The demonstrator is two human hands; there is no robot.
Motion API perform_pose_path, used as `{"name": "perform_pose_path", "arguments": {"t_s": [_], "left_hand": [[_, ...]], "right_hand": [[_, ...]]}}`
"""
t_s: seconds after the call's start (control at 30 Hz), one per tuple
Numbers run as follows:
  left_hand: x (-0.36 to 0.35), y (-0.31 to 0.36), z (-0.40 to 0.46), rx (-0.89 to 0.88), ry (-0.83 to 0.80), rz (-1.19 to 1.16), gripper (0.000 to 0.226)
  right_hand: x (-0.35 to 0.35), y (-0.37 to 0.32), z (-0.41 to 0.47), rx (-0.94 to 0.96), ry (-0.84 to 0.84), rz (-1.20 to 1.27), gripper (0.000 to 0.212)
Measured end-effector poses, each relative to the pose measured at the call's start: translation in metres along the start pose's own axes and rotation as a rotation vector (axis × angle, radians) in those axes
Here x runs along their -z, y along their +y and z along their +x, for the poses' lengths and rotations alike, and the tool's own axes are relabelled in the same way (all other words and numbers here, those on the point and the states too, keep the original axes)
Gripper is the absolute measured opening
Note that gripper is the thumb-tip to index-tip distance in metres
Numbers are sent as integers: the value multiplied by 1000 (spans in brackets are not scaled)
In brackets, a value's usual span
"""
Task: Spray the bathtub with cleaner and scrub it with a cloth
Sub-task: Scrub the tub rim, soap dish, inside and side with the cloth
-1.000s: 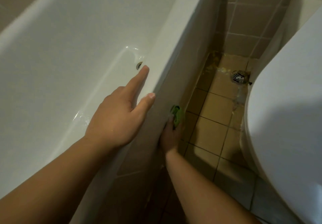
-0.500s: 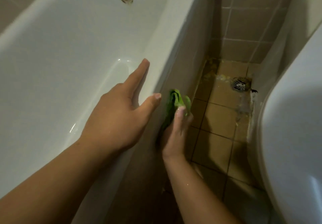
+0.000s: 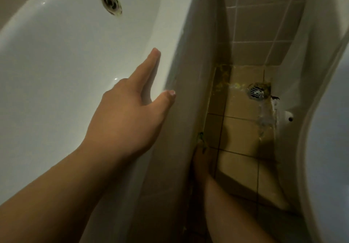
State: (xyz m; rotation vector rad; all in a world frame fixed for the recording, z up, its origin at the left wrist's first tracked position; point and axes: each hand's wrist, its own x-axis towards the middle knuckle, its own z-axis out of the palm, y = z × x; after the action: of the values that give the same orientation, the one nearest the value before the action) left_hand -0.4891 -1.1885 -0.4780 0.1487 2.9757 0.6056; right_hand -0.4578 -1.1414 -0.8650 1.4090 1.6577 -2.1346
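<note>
head view | left hand [image 3: 124, 118] flat, fingers straight, braced on bathtub [image 3: 56, 63] rim | right hand [image 3: 201, 159] low against tub's outer panel, green cloth [image 3: 200, 136] barely showing, grip can't tell | risk: wet floor tiles [image 3: 241, 140], slipping brace

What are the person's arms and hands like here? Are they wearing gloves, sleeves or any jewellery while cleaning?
Both forearms are bare as far as the picture shows: no sleeves in view. The left hand wears no glove, ring or watch, and its thumbnail is short and plain. The right hand is in shadow and partly hidden; no glove shows, but finer detail cannot be made out.
</note>
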Motion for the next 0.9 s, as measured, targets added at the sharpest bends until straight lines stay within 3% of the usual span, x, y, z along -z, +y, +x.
{"name": "perform_pose_path", "arguments": {"t_s": [0.1, 0.17, 0.23, 0.33, 0.43, 0.5, 0.67, 0.8, 0.9], "left_hand": [[-1, 1, 6, 4, -12, -15, 69], [0, 3, 11, 5, -20, -35, 70], [0, 7, 15, 0, -32, -38, 69], [1, 12, 22, -9, -51, -67, 56], [4, 13, 27, 0, -42, -122, 48], [5, 16, 30, 8, -41, -87, 49], [2, 27, 45, 29, -48, -37, 51], [-1, 24, 51, 0, 1, -89, 58], [-2, 19, 53, -21, 24, -122, 62]], "right_hand": [[-5, -56, -15, 72, 35, 49, 79], [-6, -115, -41, 258, 30, 81, 97], [-2, -179, -89, 455, -42, 80, 84], [3, -240, -153, 716, -123, 227, 48], [3, -250, -157, 825, -120, 283, 44], [-2, -238, -122, 745, -122, 236, 58], [-20, -151, 9, 233, -12, 205, 85], [-26, -41, 79, 64, 44, 109, 95], [-28, -22, 93, 7, 8, 64, 91]]}}
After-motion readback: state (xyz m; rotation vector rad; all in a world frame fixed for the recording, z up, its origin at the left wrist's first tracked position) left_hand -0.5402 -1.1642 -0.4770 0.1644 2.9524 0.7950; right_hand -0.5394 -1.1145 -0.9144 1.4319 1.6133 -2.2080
